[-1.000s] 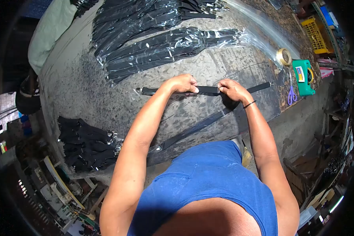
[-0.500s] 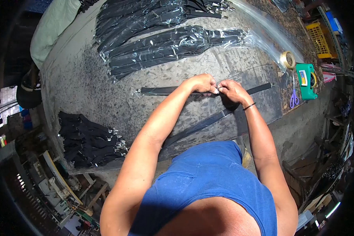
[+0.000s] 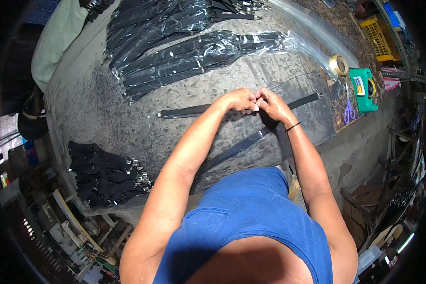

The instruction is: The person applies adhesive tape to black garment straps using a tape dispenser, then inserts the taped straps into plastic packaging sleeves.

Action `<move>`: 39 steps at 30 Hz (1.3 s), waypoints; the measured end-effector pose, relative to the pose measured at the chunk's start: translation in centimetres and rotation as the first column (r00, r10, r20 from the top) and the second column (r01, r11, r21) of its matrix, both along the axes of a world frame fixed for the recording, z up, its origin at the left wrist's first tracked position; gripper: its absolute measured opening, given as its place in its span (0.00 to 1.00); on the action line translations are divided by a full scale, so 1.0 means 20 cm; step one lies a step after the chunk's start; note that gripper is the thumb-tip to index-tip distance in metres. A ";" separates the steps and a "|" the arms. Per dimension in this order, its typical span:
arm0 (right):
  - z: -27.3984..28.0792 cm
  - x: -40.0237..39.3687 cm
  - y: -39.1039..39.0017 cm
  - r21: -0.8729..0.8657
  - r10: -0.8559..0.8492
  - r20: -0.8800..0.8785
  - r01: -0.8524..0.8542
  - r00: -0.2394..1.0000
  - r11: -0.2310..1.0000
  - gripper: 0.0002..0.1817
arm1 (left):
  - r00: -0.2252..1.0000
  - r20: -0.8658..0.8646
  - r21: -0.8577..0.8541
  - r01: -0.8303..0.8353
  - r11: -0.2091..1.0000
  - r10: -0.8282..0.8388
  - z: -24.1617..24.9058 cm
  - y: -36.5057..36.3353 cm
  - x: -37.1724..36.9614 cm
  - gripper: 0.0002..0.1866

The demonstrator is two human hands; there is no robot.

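Note:
My left hand (image 3: 241,101) and my right hand (image 3: 274,106) meet over the table, both closed, with fingertips pinched close together at the middle of a black elastic suspender strap (image 3: 183,112). The strap runs out to either side of them, with metal clips at its ends; its left part lies in a clear plastic sleeve. What exactly sits between the fingertips is hidden. Nearer my body, a second black strap (image 3: 234,149) in clear plastic slants across the table and passes partly under my left arm.
Plastic-wrapped black straps (image 3: 175,61) lie at the back, beside clear plastic sleeves (image 3: 312,35). Unwrapped straps with clips (image 3: 104,175) are piled at the left front. Tape roll (image 3: 338,65), green tape dispenser (image 3: 363,90) and purple scissors (image 3: 349,112) lie near the right edge.
The view has shifted slightly, so the table's things appear a little to the left. Both hands stay at the strap's middle; my right fingers have lifted and curled closer against the left ones.

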State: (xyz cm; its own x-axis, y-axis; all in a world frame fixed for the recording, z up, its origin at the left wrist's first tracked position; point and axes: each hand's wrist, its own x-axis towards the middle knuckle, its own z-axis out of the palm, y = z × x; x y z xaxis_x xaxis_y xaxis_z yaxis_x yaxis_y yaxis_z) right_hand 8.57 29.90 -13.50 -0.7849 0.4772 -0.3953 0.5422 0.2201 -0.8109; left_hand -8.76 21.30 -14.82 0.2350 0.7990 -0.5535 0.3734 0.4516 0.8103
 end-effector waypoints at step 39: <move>-0.09 0.74 1.23 0.635 -0.084 -0.360 0.310 0.929 0.707 0.10 | 0.568 -0.285 0.586 -0.534 0.609 0.772 0.22 -0.33 1.31 0.12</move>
